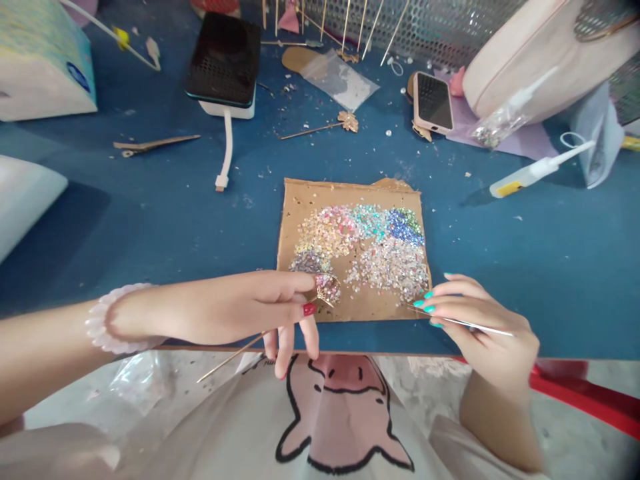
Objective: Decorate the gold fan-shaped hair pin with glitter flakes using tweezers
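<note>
My left hand [250,308] pinches a gold hairpin [235,357] near its ornament, and the long stick trails down past the table edge. The fan-shaped ornament [328,288] carries pink and clear stones and sits over the cardboard's lower part. In my right hand [483,325] is a thin silver pointed tool, perhaps tweezers [480,327], its tip near the cardboard's lower right. Small rhinestones [390,263] lie on the cardboard sheet [350,309] in patches of clear, yellow, pink, turquoise, blue, green and grey.
Behind the cardboard lie another gold hairpin [315,129], a plastic bag [340,79] and a pink phone [433,101]. A glue bottle [525,177] rests at right. Scissors [155,143], a black device [225,59] with a white cable and a tissue pack [45,63] are at left.
</note>
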`<action>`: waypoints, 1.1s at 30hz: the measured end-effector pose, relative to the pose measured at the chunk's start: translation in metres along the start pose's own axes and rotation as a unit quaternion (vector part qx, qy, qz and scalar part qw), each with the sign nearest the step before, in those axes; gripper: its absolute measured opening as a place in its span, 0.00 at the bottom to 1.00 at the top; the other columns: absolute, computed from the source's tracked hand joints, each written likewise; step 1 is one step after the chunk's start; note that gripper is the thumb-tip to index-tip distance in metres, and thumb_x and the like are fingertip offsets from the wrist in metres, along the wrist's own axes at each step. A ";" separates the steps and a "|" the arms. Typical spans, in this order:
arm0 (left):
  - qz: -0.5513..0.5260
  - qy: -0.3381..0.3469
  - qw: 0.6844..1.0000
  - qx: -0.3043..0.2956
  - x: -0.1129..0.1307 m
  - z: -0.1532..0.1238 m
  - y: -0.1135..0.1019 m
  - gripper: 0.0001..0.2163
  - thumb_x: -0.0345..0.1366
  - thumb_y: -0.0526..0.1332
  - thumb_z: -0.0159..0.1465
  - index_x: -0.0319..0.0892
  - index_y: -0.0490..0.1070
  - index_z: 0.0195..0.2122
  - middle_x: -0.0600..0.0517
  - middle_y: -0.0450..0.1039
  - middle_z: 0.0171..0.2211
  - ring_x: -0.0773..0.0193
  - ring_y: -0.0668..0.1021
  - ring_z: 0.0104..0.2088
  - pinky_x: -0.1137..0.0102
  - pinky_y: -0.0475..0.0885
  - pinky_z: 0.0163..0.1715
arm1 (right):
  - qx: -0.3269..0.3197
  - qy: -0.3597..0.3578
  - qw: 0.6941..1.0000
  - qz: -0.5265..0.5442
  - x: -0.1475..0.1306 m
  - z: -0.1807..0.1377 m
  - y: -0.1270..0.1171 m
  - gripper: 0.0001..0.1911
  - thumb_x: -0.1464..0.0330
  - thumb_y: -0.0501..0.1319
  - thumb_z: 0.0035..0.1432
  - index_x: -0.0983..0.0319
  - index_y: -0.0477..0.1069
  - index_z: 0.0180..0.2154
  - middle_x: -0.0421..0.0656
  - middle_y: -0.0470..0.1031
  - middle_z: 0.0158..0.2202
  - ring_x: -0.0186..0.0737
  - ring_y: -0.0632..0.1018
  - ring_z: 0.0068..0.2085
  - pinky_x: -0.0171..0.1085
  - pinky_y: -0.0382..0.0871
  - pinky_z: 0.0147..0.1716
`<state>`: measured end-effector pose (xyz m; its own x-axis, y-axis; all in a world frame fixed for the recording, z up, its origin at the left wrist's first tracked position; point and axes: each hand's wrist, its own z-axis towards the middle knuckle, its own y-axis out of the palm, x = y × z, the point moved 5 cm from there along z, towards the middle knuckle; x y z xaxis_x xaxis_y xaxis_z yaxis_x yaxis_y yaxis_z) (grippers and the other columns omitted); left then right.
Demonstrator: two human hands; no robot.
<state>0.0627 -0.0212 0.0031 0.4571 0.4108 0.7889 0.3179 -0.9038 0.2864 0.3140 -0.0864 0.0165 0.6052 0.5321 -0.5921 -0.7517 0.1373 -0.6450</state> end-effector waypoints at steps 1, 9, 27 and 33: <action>-0.011 0.004 1.000 0.001 0.000 0.001 -0.001 0.10 0.36 0.45 0.73 0.41 0.61 0.36 0.52 0.77 0.42 0.71 0.79 0.28 0.76 0.71 0.27 | 0.002 0.000 1.000 0.001 0.000 0.000 0.000 0.14 0.81 0.64 0.50 0.58 0.74 0.35 0.37 0.79 0.31 0.37 0.77 0.35 0.48 0.69 0.48; -0.083 0.057 0.995 -0.027 0.004 0.007 0.000 0.11 0.36 0.53 0.71 0.40 0.75 0.42 0.49 0.79 0.42 0.64 0.81 0.39 0.74 0.74 0.37 | -0.007 0.001 1.000 -0.011 0.002 -0.001 0.000 0.13 0.81 0.64 0.51 0.57 0.73 0.34 0.37 0.78 0.31 0.36 0.77 0.35 0.48 0.69 0.49; -0.002 0.183 0.977 0.112 0.025 0.027 0.012 0.16 0.47 0.58 0.66 0.39 0.76 0.39 0.59 0.61 0.22 0.76 0.66 0.20 0.80 0.65 0.21 | 0.003 0.001 0.999 -0.035 0.005 -0.001 0.001 0.09 0.76 0.63 0.54 0.56 0.75 0.33 0.40 0.77 0.32 0.38 0.78 0.37 0.43 0.73 0.44; 0.022 0.176 0.978 0.110 0.017 0.035 0.008 0.11 0.38 0.56 0.68 0.36 0.73 0.40 0.55 0.72 0.25 0.73 0.75 0.26 0.79 0.74 0.27 | -0.003 0.013 0.999 -0.033 0.005 -0.001 0.001 0.09 0.76 0.63 0.54 0.56 0.75 0.34 0.39 0.79 0.31 0.38 0.78 0.36 0.47 0.72 0.46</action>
<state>0.1026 -0.0175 -0.0002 0.1719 0.2694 0.9476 0.4935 -0.8561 0.1538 0.3171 -0.0843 0.0125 0.6607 0.4996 -0.5603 -0.7078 0.1661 -0.6865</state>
